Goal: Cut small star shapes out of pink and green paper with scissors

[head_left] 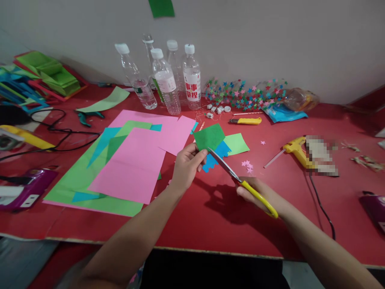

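Observation:
My left hand (189, 162) pinches the lower edge of a dark green paper piece (209, 137) near the middle of the table. My right hand (255, 192) is closed around scissors with yellow handles (260, 198); their blade tips touch or nearly touch the green paper beside my left thumb. Beneath and behind the green paper lie a blue paper piece (215, 159) with jagged edges and a light green paper piece (237, 143). Small pink stars (248, 166) lie just right of them. My left fingertips are partly hidden behind the paper.
Stacked pink sheets (129, 164) and green ones cover the red table (192, 224) at left. Plastic bottles (191, 78) stand by the wall, next to a star-filled clear bag (245, 94). A yellow cutter (248, 121) lies behind; a yellow glue gun (297, 150) with its cord is at right.

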Demonstrator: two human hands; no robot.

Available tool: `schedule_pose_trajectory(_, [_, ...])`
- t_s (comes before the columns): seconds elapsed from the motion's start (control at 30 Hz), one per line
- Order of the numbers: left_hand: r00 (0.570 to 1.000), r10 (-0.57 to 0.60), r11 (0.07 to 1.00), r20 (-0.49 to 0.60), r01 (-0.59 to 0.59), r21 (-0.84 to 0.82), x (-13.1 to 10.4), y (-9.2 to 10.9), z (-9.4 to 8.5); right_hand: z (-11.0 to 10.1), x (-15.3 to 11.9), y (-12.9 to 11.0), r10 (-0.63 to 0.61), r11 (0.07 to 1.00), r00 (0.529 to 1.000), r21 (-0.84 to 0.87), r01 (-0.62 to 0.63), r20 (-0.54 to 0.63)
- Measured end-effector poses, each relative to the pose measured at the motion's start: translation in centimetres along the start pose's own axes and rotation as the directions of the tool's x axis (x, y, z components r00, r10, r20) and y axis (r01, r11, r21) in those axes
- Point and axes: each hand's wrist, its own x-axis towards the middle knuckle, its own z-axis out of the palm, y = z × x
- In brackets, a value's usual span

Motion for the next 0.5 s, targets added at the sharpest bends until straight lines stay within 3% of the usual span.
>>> schedule_pose_trajectory(0.27, [1.000,-0.018,1.000,-0.002,0.018,0.011,-0.02,0.01,0.13,-0.07,0.01,-0.23,0.016,1.000,1.000,-0.003,-0.016,-0.014])
schedule_pose_trajectory(0.5, [0.999,-0.050,0.998,0.012,0.049,0.050,-0.06,0.65,0.04,-0.15,-0.02,-0.56,0.138,0.988,0.990,0.066,-0.139,0.020])
